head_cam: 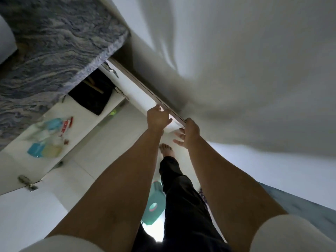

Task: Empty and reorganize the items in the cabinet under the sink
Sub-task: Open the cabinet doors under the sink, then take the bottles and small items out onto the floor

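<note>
The view is tilted and blurred. A white cabinet door (140, 91) stands open below the marbled blue-grey countertop (54, 51). My left hand (157, 118) grips the door's outer edge from above. My right hand (189, 131) holds the door's lower corner beside it, its fingers spread under the corner. Left of the door the cabinet opening shows a black item (92, 96). Several small packages, blue (52, 123), red (66, 124) and teal with yellow (43, 150), lie on a white surface under the countertop.
A second white door with a metal hinge (27, 181) is at the lower left. My leg in black trousers (181, 197) and my bare foot (166, 150) are on the pale tiled floor. A teal object (154, 206) lies by the leg. A white wall (254, 60) fills the right.
</note>
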{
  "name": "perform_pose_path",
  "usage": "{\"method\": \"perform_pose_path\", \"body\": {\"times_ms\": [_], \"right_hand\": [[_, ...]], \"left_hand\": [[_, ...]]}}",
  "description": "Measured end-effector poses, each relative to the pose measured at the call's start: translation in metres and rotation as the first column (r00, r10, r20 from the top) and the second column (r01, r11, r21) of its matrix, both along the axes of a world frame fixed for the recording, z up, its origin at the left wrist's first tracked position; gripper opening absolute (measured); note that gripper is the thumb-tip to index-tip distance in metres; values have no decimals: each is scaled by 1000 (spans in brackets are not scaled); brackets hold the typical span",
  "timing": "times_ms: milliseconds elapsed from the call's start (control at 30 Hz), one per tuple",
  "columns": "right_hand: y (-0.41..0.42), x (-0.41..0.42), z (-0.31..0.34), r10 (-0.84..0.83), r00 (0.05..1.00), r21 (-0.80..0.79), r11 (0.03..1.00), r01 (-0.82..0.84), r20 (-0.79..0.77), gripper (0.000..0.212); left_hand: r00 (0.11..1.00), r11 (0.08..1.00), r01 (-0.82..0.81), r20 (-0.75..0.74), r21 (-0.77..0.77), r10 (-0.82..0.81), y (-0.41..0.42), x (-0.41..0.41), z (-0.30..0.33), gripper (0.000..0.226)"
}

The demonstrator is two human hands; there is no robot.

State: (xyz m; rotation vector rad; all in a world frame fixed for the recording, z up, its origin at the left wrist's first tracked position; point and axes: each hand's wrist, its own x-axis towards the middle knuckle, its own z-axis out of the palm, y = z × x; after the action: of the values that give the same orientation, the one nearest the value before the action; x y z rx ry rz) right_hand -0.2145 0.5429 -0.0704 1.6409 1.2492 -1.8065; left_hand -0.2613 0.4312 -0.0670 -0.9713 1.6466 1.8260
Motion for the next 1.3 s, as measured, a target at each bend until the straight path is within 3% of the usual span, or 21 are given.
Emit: {"method": "perform_pose_path", "body": {"times_ms": [233, 333, 467, 533, 633, 733, 833, 967, 1133, 1300], "right_hand": [[15, -32, 17, -89, 990, 28, 995, 93, -110, 51], [9, -27, 18, -154, 976, 25, 987, 160, -151, 55], [-7, -10, 19, -184, 967, 31, 981, 192, -174, 53], [-17, -1, 14, -67, 992, 104, 992, 78, -110, 50], [-42, 13, 17, 62, 997, 76, 995, -58, -50, 44], [-79, 26, 31, 246, 969, 117, 963, -242, -17, 34], [-118, 33, 28, 560, 828, 211, 809, -548, 4, 43], [-167, 33, 17, 807, 590, 312, 559, -768, 6, 50], [-225, 34, 25, 928, 372, 501, 314, -807, 17, 51], [-280, 36, 24, 994, 114, 543, 94, -834, 3, 47]], "left_hand": [[999, 976, -31, 41, 217, 22, 16, -30, 15, 66], [998, 974, 19, 54, 226, -32, 7, -31, 22, 66], [981, 979, 191, -28, 66, -190, -14, -19, 27, 64], [959, 960, 275, -64, -46, -278, -33, -10, 26, 64], [924, 908, 366, -38, -204, -381, -77, 12, 22, 67], [945, 902, 321, 33, -287, -325, -136, 47, 19, 67], [963, 895, 270, 86, -357, -256, -200, 86, 15, 63], [968, 837, 251, 145, -486, -206, -273, 126, 12, 61], [967, 767, 253, 151, -589, -203, -328, 151, 18, 61], [962, 707, 270, 205, -653, -178, -357, 164, 31, 60]]}}
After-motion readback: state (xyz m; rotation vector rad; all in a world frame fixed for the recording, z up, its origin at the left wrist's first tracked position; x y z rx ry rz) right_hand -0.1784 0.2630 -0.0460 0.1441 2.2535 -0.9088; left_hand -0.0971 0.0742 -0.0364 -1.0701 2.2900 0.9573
